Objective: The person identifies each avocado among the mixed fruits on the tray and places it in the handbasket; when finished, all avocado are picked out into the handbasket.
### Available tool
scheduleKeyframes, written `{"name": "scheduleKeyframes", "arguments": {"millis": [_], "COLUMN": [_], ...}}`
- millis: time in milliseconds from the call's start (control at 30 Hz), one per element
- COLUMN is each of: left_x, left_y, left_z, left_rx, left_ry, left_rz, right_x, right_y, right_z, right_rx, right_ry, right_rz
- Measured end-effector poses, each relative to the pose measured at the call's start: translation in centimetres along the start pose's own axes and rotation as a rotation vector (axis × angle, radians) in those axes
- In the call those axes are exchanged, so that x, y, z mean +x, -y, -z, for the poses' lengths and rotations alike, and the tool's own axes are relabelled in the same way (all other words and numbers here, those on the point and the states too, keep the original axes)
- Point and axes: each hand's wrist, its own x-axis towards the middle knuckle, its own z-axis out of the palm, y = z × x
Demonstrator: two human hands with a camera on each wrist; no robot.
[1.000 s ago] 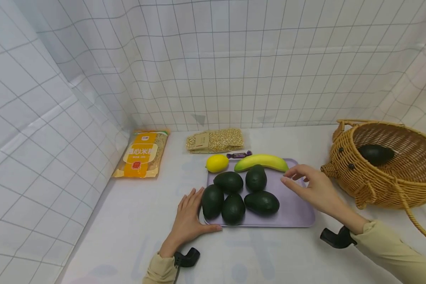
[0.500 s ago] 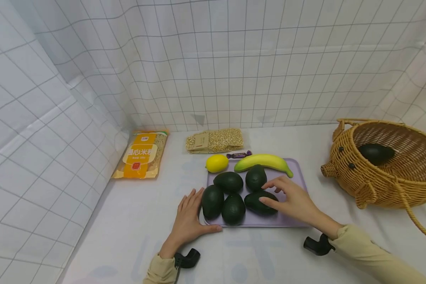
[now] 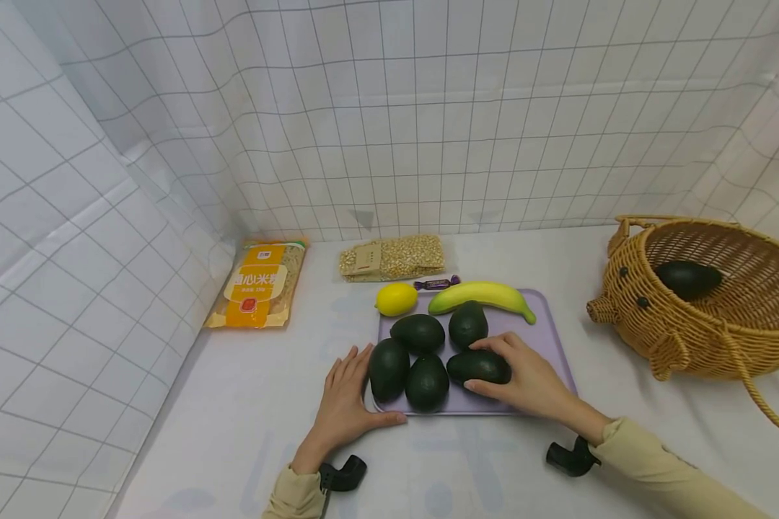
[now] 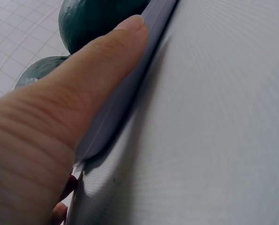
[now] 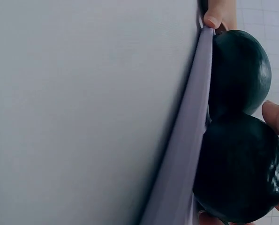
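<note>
Now your right hand [image 3: 526, 376] has the front-right avocado [image 3: 477, 367]

A second ago that hand was over the bare right end of the tray [image 3: 548, 328]; half a second ago it was at the avocado, thumb across its upper side. Now it is lower, your thumb and fingers on opposite sides of the fruit, holding it in a narrowed grip. The avocado itself lies where it did, on the tray at the right of the group.

Your left hand [image 3: 345, 407] has not changed: fingers straight by the tray's left edge, thumb stretched wide along the front edge.

The other four avocados [image 3: 426, 383] on the tray keep their places. The tip of the banana [image 3: 480, 295], hidden behind your right hand a second ago, is in sight. The lemon [image 3: 397, 299] and candy [image 3: 437, 283] are unmoved. To the right, the basket [image 3: 636, 335] holds one avocado, as before.
</note>
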Motion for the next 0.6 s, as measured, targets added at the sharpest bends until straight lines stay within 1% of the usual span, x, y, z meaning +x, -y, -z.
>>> {"name": "scheduleKeyframes", "arguments": {"millis": [167,600], "left_x": [0.00,-0.03], "left_y": [-0.10,-0.04], "left_z": [0.03,-0.03], "left_rx": [-0.002,0.005], "left_ry": [0.001,0.002], "left_rz": [0.000,0.001], "right_x": [-0.32,-0.90], "right_y": [-0.16,-0.27], "right_z": [-0.24,0.43], "right_rx": [-0.017,-0.018], "right_ry": [0.008,0.047], "right_rz": [-0.010,-0.008]}}
